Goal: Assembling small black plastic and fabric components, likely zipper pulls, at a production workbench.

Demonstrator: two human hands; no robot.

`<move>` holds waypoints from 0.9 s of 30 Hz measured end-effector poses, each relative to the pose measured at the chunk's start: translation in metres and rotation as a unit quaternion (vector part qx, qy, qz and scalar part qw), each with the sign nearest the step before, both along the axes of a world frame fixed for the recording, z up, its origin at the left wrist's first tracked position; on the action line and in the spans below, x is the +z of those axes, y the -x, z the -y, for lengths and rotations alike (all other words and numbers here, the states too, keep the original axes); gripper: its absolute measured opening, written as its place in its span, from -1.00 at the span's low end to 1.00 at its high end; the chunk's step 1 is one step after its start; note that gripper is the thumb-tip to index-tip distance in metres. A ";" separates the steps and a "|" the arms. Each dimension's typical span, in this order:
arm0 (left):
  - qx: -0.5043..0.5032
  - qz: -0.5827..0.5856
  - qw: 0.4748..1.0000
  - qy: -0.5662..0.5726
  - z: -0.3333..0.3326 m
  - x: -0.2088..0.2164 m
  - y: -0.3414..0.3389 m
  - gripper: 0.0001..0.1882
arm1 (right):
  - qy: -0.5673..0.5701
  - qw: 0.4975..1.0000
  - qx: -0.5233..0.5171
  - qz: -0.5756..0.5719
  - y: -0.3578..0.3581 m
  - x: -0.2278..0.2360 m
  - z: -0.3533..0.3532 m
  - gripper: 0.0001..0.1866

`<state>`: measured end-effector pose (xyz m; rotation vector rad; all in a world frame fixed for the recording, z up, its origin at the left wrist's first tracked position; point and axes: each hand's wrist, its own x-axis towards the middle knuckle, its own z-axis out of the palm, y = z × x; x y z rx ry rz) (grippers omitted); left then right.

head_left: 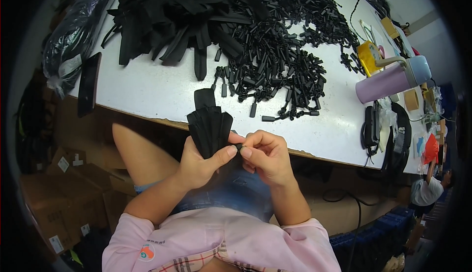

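Black zipper strips (210, 129) are gripped in the left hand (200, 166), their long axis pointing toward the desk (152, 95). The right hand (269, 160) pinches a small black piece (239, 147), just right of the strips' near end.

On your R, you've a lilac cylindrical bottle (383, 83) w/ light-blue lid on the white smooth-topped table (152, 92), nr a bright-yellow object (367, 58) & tan ring-shaped tape roll (408, 102). On your L: clear-plastic-wrapped dark bundle (81, 28), flat black rectangular slab (87, 86), brown cardboard boxes (46, 198) lower down.
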<state>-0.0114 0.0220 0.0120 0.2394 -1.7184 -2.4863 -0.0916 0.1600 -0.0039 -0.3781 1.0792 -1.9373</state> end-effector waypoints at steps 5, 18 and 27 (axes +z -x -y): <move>0.044 -0.007 0.999 -0.012 -0.005 -0.009 0.000 -0.81 | -0.033 0.970 -0.172 -0.171 -0.019 -0.006 0.009 -0.94; 0.084 -0.026 0.989 0.119 -0.007 -0.005 -0.004 -0.84 | -0.052 0.983 -0.082 -0.153 -0.018 -0.008 0.006 -0.91; 0.033 0.061 0.997 0.019 -0.001 -0.004 -0.005 -0.85 | -0.060 0.850 -0.207 -0.480 -0.015 -0.010 0.009 -0.92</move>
